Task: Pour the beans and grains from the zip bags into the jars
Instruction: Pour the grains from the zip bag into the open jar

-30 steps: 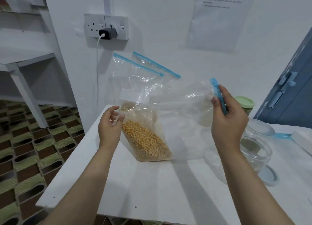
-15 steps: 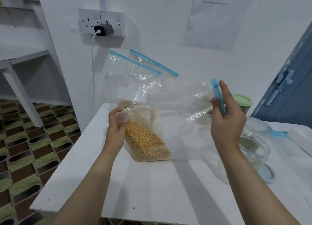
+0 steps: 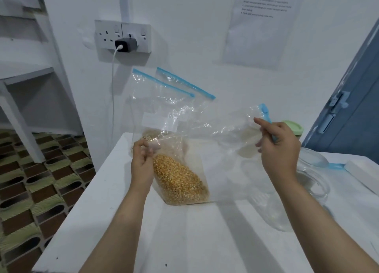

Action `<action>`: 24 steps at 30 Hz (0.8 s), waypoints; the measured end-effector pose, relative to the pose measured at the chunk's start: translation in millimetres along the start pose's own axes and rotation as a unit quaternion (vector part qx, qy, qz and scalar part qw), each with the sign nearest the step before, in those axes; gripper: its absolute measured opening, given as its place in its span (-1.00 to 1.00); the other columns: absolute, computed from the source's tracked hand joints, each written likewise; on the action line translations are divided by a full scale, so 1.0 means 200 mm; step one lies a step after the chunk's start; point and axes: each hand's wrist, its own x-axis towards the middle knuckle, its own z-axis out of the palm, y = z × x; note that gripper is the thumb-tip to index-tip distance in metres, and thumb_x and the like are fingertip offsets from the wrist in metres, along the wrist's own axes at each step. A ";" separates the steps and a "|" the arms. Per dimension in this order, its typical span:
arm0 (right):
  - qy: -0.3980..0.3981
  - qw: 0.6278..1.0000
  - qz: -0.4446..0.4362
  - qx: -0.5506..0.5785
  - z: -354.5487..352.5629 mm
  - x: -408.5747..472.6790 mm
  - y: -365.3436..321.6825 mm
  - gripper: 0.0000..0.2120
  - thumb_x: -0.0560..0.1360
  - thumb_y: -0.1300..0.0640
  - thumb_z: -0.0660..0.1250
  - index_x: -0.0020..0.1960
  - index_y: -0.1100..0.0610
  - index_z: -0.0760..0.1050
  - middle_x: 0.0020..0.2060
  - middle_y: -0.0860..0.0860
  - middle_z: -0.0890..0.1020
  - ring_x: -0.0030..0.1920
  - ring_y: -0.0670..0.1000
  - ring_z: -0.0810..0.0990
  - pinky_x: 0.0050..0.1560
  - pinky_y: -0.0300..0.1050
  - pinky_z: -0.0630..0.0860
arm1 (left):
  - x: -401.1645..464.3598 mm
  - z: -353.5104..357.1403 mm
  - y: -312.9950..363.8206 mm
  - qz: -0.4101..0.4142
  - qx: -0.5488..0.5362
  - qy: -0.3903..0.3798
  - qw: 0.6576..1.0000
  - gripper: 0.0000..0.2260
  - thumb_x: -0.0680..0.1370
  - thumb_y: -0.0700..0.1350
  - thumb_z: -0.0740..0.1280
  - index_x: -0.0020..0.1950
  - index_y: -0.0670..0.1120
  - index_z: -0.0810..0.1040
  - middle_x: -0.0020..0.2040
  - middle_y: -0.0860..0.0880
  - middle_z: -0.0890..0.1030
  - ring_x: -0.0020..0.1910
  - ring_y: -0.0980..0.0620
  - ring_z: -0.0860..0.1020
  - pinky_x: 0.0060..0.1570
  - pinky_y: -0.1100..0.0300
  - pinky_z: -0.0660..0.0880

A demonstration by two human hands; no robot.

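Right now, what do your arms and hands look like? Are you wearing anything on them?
Both forearms are bare, with no sleeves showing. The left hand and right hand wear no gloves, and I can see no rings, watch or bracelets. Fingernails look short and unpainted.

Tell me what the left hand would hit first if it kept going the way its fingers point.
The left hand points up and away toward the wall; it would probably first meet the grain bags standing just behind, though depth is unclear.
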 end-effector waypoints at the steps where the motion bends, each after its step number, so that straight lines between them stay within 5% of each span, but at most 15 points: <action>1: 0.000 1.000 0.002 -0.001 0.00 0.00 0.00 -0.62 0.59 0.37 0.25 0.16 -0.06 0.62 -0.17 -0.17 0.50 -0.31 0.02 0.58 -0.13 0.21 0.60 | 0.00 0.01 0.01 0.004 -0.001 0.000 1.000 -0.67 0.65 -0.35 0.15 -0.01 0.11 0.43 0.10 -0.15 0.65 0.07 0.02 0.59 0.11 0.26 0.43; 5: 0.004 1.000 -0.001 -0.003 -0.01 -0.01 0.02 -0.62 0.58 0.37 0.26 0.17 -0.05 0.63 -0.16 -0.17 0.51 -0.29 0.04 0.58 -0.14 0.20 0.61 | -0.01 0.01 0.02 0.025 -0.005 -0.018 1.000 -0.73 0.64 -0.33 0.18 0.11 0.01 0.54 0.18 0.01 0.61 0.21 0.11 0.54 0.30 0.23 0.40; 9: 0.006 1.000 -0.002 -0.009 -0.01 -0.01 0.04 -0.64 0.58 0.35 0.26 0.19 0.00 0.65 -0.17 -0.07 0.51 -0.25 0.12 0.58 -0.14 0.22 0.60 | 0.00 -0.01 0.01 0.018 0.028 -0.041 0.999 -0.63 0.64 -0.23 0.27 0.39 0.11 0.45 0.34 0.20 0.49 0.12 0.31 0.48 0.20 0.38 0.40; 12: 0.007 1.000 -0.004 -0.011 -0.01 -0.01 0.05 -0.65 0.58 0.34 0.26 0.20 0.01 0.65 -0.16 -0.05 0.51 -0.24 0.19 0.58 -0.16 0.24 0.59 | 0.02 -0.01 -0.03 0.040 0.091 -0.042 0.994 -0.57 0.63 -0.23 0.29 0.47 0.07 0.39 0.41 0.15 0.42 0.23 0.32 0.42 0.16 0.46 0.34; 15: 0.007 1.000 -0.008 -0.009 -0.01 -0.01 0.04 -0.66 0.57 0.33 0.25 0.20 0.02 0.65 -0.17 -0.10 0.50 -0.25 0.18 0.58 -0.17 0.24 0.59 | 0.02 0.00 -0.03 0.069 0.119 -0.027 0.990 -0.55 0.62 -0.25 0.30 0.47 0.07 0.39 0.42 0.09 0.40 0.32 0.24 0.43 0.24 0.32 0.37; 20: 0.003 1.000 -0.015 0.001 -0.02 -0.01 0.01 -0.67 0.57 0.34 0.25 0.20 0.05 0.65 -0.16 -0.12 0.52 -0.26 0.14 0.59 -0.14 0.20 0.60 | 0.03 0.03 -0.01 0.097 0.145 0.001 0.985 -0.49 0.56 -0.31 0.35 0.33 0.24 0.46 0.26 0.06 0.51 0.07 0.03 0.56 0.19 0.21 0.49; 24: 0.015 0.999 -0.040 0.016 -0.02 0.01 -0.07 -0.65 0.56 0.36 0.23 0.22 0.08 0.63 -0.11 -0.02 0.54 -0.23 0.15 0.60 -0.09 -0.02 0.57 | 0.04 0.07 0.06 0.108 0.125 0.041 0.985 -0.51 0.54 -0.32 0.37 0.19 0.29 0.49 0.10 0.26 0.53 -0.16 0.22 0.50 0.02 0.43 0.44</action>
